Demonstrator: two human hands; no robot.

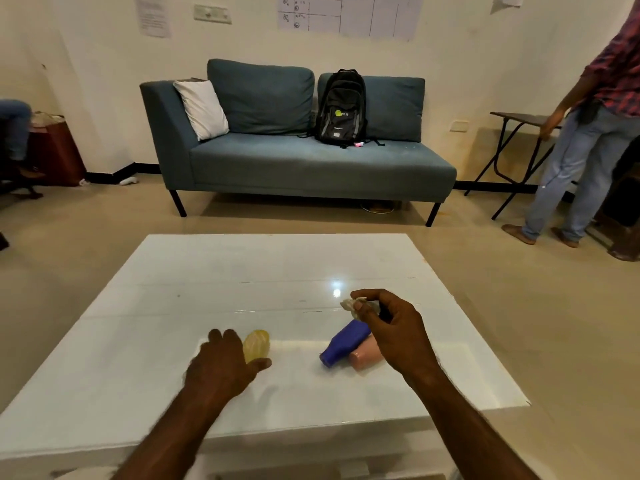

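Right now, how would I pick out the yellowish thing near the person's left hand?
Start at the white table in front of the blue sofa. On its near half, the yellow bottle lies by the left hand, away from the blue bottle and pink bottle under the right hand, which pinches a crumpled scrap. It alone is see-through, ribbed and pale yellow.

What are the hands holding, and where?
The right hand pinches a crumpled wrapper by one end. The left hand holds the yellow bottle round its near end.
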